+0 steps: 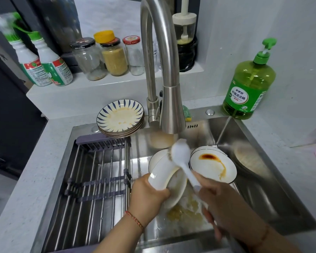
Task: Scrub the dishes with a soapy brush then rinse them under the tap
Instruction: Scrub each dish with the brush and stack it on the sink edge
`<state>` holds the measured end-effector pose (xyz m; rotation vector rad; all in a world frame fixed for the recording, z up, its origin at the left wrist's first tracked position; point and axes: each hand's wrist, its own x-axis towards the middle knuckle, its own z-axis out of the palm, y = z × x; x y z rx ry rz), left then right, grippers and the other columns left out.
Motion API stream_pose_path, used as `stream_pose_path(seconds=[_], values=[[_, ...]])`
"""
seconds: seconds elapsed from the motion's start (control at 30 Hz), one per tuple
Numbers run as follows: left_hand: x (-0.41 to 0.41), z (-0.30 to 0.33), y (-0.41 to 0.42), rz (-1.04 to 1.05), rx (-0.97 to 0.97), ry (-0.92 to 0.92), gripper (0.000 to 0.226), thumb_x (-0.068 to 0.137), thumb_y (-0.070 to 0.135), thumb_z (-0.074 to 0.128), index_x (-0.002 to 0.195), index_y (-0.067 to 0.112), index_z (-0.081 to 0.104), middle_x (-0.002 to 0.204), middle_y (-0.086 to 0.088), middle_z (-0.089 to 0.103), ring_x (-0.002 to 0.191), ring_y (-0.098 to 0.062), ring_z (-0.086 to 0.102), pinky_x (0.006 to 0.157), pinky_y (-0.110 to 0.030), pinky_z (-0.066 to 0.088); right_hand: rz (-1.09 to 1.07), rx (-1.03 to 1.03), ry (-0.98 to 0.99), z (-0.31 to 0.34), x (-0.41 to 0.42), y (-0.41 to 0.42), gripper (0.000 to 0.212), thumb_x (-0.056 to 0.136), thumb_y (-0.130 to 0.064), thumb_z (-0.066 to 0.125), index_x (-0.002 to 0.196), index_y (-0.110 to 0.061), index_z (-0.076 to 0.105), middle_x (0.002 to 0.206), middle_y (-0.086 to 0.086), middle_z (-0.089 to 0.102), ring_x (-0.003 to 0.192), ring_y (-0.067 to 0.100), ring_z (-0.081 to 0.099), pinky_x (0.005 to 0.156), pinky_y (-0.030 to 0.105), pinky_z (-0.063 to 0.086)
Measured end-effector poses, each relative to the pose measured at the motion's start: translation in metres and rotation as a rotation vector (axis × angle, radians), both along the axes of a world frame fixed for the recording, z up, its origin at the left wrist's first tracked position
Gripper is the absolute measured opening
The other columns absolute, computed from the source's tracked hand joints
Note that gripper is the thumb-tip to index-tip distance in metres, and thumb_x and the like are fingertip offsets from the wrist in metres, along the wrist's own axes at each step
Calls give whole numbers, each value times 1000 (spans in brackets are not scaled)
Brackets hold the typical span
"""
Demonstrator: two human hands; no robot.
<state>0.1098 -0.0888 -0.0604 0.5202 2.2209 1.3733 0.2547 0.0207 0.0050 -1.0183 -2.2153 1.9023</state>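
Observation:
My left hand (146, 196) grips a white bowl (161, 175), tilted on its side over the steel sink (263, 189). My right hand (215, 199) holds the handle of a white dish brush (181, 157), whose head rests against the bowl's upper rim, just below the tap spout (171, 110). To the right lies a white plate (212, 164) with a brown sauce stain. A stack of blue-striped plates (119, 117) sits on the sink's back left edge. Yellowish food scraps and suds lie on the sink floor under the bowl. No water stream is visible.
A metal drying rack (95, 172) spans the sink's left half. A green dish soap bottle (249, 84) stands at the back right corner. Jars (114, 57) and white bottles (44, 64) line the ledge behind. A dark pan (250, 161) lies at the sink's right.

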Motion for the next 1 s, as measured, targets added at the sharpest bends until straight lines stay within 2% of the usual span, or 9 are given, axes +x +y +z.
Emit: stream_pose_path(seconds=[0.13, 0.23, 0.33, 0.4, 0.63, 0.73, 0.83, 0.93, 1.0], values=[[-2, -6, 1, -4, 97, -101, 27, 54, 3, 86, 58, 14, 62, 51, 6, 61, 50, -3, 50, 46, -20, 42, 211, 177, -110, 3, -4, -29, 47, 96, -32, 43, 134, -58, 34, 54, -17, 46, 47, -6, 42, 55, 11, 34], [0, -5, -2, 15, 89, -92, 20, 47, 13, 77, 62, 14, 64, 54, 7, 63, 51, -2, 54, 48, -21, 45, 187, 245, -155, 7, -3, -10, 38, 96, -24, 42, 121, -52, 46, 49, -10, 48, 42, 0, 44, 47, 10, 32], [-1, -2, -8, 10, 116, -74, 21, 50, 10, 76, 67, 17, 66, 58, 10, 67, 53, 3, 59, 50, -17, 49, 64, 166, -168, 10, 5, 20, 24, 98, -14, 38, 104, -21, 60, 48, 1, 46, 26, 7, 41, 35, 13, 31], [-4, -1, -8, -9, 116, -60, 24, 55, 3, 80, 68, 18, 66, 59, 10, 68, 54, 3, 60, 50, -17, 49, 82, 150, -183, 9, 10, 22, 22, 99, -17, 37, 101, -24, 58, 47, 4, 47, 26, 10, 41, 33, 17, 32], [-10, -11, -6, -17, 71, -46, 21, 50, 12, 77, 65, 9, 63, 55, 6, 64, 51, -5, 55, 48, -21, 45, 302, 239, -167, 13, -3, -21, 45, 98, -32, 37, 141, -45, 30, 55, -16, 47, 48, -4, 44, 51, 9, 31], [-9, -8, -10, -44, -7, 58, 18, 50, 18, 74, 64, 18, 63, 58, 6, 64, 54, -7, 59, 47, -22, 47, 227, 230, -201, 19, 1, 6, 31, 98, -19, 39, 123, -27, 54, 42, -7, 49, 32, 2, 43, 40, 12, 32], [-6, -4, -13, -106, -39, 83, 18, 50, 22, 71, 65, 21, 62, 61, 5, 65, 56, -5, 60, 50, -22, 49, 206, 228, -229, 23, 10, 22, 29, 99, -14, 36, 119, -9, 56, 51, 0, 43, 26, 5, 41, 36, 12, 32], [-5, -3, -13, -133, -64, 102, 18, 50, 28, 72, 61, 24, 59, 56, 8, 62, 51, 1, 55, 48, -18, 46, 222, 277, -232, 27, 4, 6, 33, 99, -23, 38, 129, -28, 50, 54, -5, 51, 34, 0, 48, 40, 16, 39], [-4, -4, -13, -125, -13, 51, 20, 47, 32, 71, 56, 20, 58, 49, 9, 59, 46, 3, 49, 46, -17, 41, 323, 374, -218, 25, 0, -18, 43, 99, -33, 37, 139, -46, 31, 87, -17, 61, 67, -13, 57, 65, 13, 47]])
